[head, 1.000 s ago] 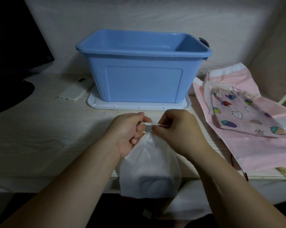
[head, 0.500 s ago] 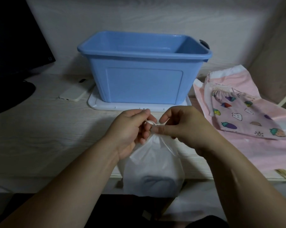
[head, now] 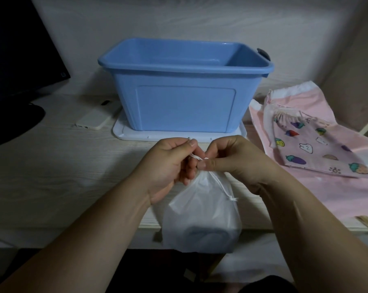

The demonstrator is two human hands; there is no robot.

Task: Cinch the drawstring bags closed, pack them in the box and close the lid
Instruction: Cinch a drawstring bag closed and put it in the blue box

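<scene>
Sky-blue box [head: 185,108], with a black knob [head: 263,55], on its white lid [head: 124,134]. The desk [head: 52,166] is pale, with faint grey wood grain. The white bag [head: 202,214] is milky and see-through, a bluish shape showing at its bottom; its cord [head: 220,187] is white. The pink bag [head: 348,197] is plain with a white hem. The print bag [head: 318,151] is lilac-pink, scattered with purple aubergines, red, yellow and orange strawberries and white rabbits. Black screen [head: 20,49]; cream phone [head: 96,119].
</scene>
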